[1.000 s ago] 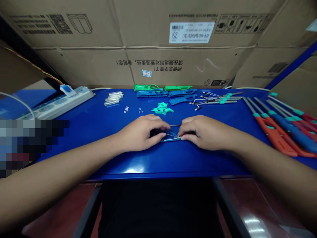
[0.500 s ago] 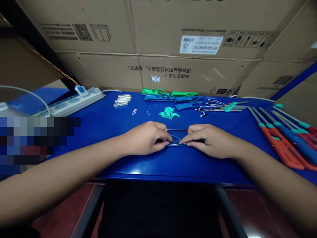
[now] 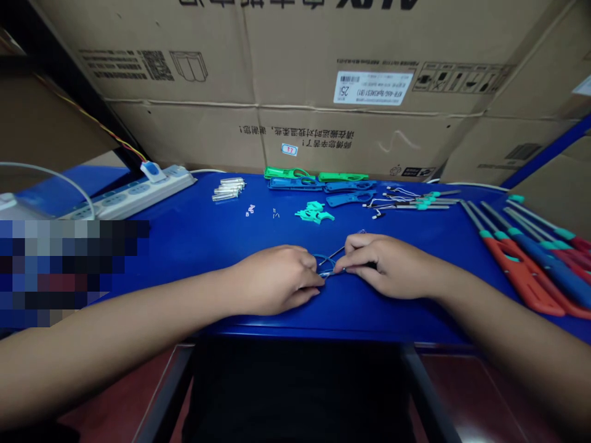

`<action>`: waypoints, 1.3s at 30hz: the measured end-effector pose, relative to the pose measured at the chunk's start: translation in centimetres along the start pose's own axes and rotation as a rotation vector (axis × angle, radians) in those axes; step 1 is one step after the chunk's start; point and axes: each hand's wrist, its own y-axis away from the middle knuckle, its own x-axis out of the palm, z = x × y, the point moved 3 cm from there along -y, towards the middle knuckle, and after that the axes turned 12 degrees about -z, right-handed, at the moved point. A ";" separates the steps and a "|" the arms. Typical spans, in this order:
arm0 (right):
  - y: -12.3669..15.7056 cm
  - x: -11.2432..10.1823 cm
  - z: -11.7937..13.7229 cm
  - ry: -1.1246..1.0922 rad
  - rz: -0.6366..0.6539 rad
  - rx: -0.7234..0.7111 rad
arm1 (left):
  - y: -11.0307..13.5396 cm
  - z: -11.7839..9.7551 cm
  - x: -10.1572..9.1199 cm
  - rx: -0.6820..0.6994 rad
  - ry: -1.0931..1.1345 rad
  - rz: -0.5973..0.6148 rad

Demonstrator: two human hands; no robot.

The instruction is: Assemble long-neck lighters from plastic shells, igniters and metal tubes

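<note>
Both my hands rest on the blue table point(image 3: 194, 240) near its front edge, fingertips almost meeting. My left hand point(image 3: 277, 280) is closed around one end of a blue lighter shell point(image 3: 327, 266), mostly hidden under the fingers. My right hand point(image 3: 388, 266) pinches the other end, together with a thin metal rod point(image 3: 339, 250) that slants up from between the hands. Small teal trigger parts point(image 3: 314, 213) lie just beyond my hands.
Green and blue lighter shells point(image 3: 318, 179) line the back edge, with wired metal tubes point(image 3: 415, 200) to their right. Finished red and blue lighters point(image 3: 526, 252) lie at the right. Clear tubes point(image 3: 227, 188) and a white power strip point(image 3: 133, 195) sit at the left. Cardboard boxes point(image 3: 295, 92) stand behind.
My hands have shifted slightly nearer the front edge. The thin rod, lying level beyond the fingers before, now tilts up toward the right hand.
</note>
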 end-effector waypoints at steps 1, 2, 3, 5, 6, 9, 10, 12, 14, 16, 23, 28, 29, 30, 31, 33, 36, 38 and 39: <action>0.0 0.0 0.1 0.013 0.001 -0.006 | 0.0 -0.2 0.0 0.028 -0.027 0.004; 0.0 -0.1 0.2 0.022 0.001 -0.012 | 0.0 -0.2 -0.2 0.048 -0.032 0.008; 0.0 -0.1 0.3 0.024 0.001 -0.020 | 0.0 -0.1 -0.3 0.055 -0.016 0.011; 0.1 -0.1 0.5 0.005 0.006 -0.044 | -0.1 0.4 -0.6 0.030 0.071 -0.006; 0.1 0.0 0.6 -0.012 0.011 -0.059 | -0.1 0.8 -0.7 0.004 0.124 -0.028; 0.2 0.2 0.7 -0.058 0.023 -0.095 | -0.3 2.2 -0.6 -0.095 0.248 -0.095; 0.2 0.2 0.7 -0.062 0.018 -0.102 | -0.3 2.6 -0.5 -0.122 0.274 -0.099; 0.2 -0.1 0.7 -0.061 0.006 -0.122 | -0.2 2.9 -0.2 -0.150 0.290 -0.096; 0.0 -0.5 0.8 -0.064 0.014 -0.153 | -0.2 2.8 -0.1 -0.148 0.266 -0.103; -0.7 -1.2 0.7 -0.052 0.002 -0.162 | -0.2 2.6 -0.2 -0.133 0.239 -0.107; -6.2 -2.1 -2.3 0.387 -0.224 0.069 | 0.0 2.2 -0.5 -0.167 0.178 -0.097; -8.1 -1.4 -3.6 0.413 -0.194 0.186 | 0.0 2.4 -0.7 -0.146 0.163 -0.140; -7.9 -1.6 -3.5 0.412 -0.212 0.202 | -0.1 2.6 -0.9 -0.154 0.168 -0.177; -7.6 -1.9 -3.3 0.386 -0.234 0.220 | -0.1 2.9 -1.2 -0.170 0.165 -0.230; -7.3 -2.1 -3.0 0.327 -0.256 0.236 | -0.1 3.2 -1.5 -0.191 0.145 -0.293; -6.5 -2.4 -2.0 0.052 -0.291 0.262 | -0.1 3.7 -2.2 -0.232 0.055 -0.418; -5.5 -1.8 0.0 -0.371 -0.247 0.227 | -0.1 3.8 -2.8 -0.205 -0.069 -0.477; -5.0 -1.4 1.1 -0.436 -0.242 0.208 | -0.1 3.4 -2.9 -0.162 -0.068 -0.456; -4.6 -1.2 1.5 -0.414 -0.255 0.198 | 0.0 3.2 -2.9 -0.162 -0.045 -0.446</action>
